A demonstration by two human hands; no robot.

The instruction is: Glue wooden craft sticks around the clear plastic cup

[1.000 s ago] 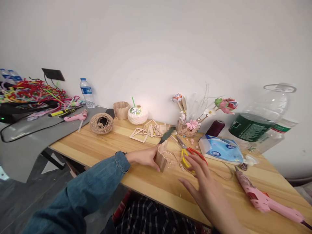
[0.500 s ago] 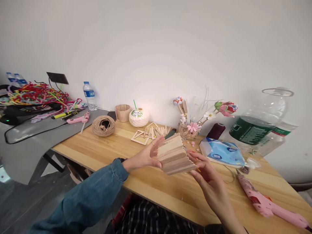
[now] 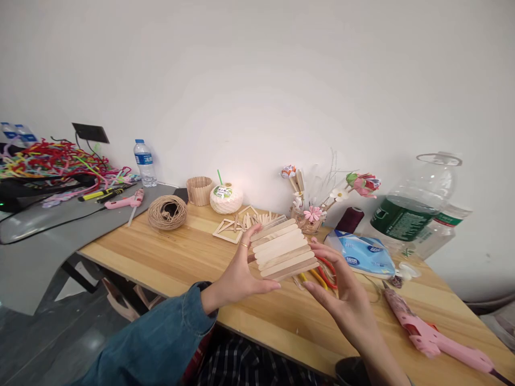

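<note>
The box-like piece of pale flat wooden sticks, which had stood on the wooden worktop, was now lifted above it, near the middle of the front edge, its ribbed side showing. The left hand gripped it; the right hand curved at its other end, grip unclear. I counted one brown twine coil, one round wooden-stick cup, two pink glue guns.

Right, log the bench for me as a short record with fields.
left hand: the left hand grips the craft-stick piece
right hand: the right hand is at its right edge, contact unclear
far side: craft-stick cup beside the wrapped coconut
left side: twine coil
right side: tissue pack, larger pink glue gun
partly hidden: red-handled tool, behind right hand
</note>
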